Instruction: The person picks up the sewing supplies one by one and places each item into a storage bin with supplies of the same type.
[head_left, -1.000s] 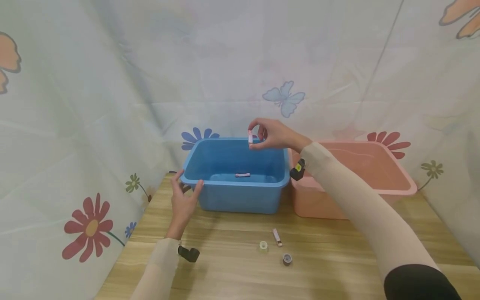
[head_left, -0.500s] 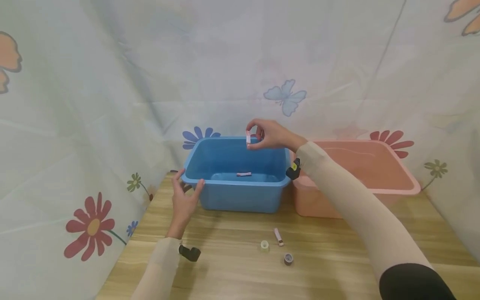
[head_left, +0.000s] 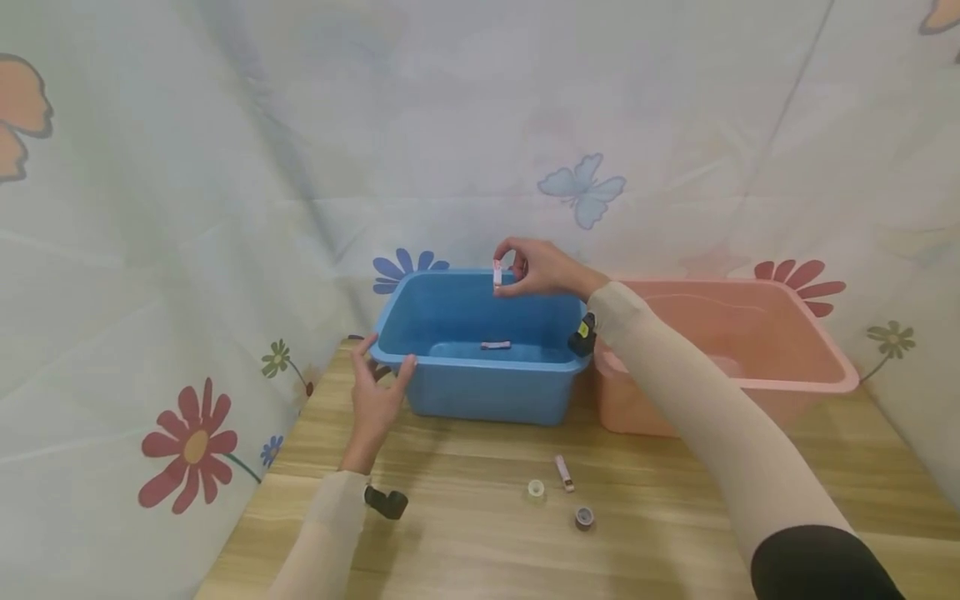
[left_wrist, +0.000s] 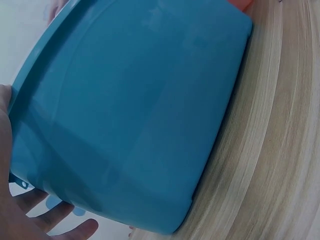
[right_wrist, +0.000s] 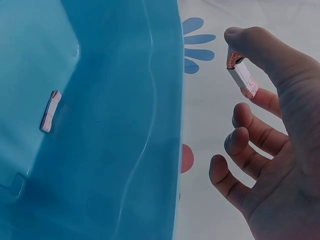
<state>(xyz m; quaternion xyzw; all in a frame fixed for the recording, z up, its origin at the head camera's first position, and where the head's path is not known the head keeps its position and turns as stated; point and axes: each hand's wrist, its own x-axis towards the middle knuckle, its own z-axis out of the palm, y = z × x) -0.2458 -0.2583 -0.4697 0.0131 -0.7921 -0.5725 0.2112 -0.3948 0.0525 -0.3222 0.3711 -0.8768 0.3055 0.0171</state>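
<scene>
My right hand (head_left: pixel 545 267) is raised over the back of the blue tub (head_left: pixel 487 392). Between thumb and forefinger it pinches a small pink-and-white bar (right_wrist: pixel 242 76) by its two ends; the other fingers are loosely bent. A similar pink-and-white bar (head_left: pixel 496 345) lies on the tub floor. My left hand (head_left: pixel 377 404) holds the tub's front left corner, thumb on the front rim and fingers along the left side. On the table in front lie a third such bar (head_left: pixel 564 473), a small pale green ring-shaped roll (head_left: pixel 536 490) and a small dark grey roll (head_left: pixel 584 518).
A pink tub (head_left: pixel 795 387) stands right beside the blue one, partly behind my right forearm. Both tubs are on a wood-grain table (head_left: pixel 465 533). A patterned curtain (head_left: pixel 450 125) with flowers and butterflies hangs close behind and along the sides.
The head view has shifted slightly, so the tubs and table items appear a little further right. My right hand keeps its pinch on the bar over the tub; the left hand stays at the corner.
</scene>
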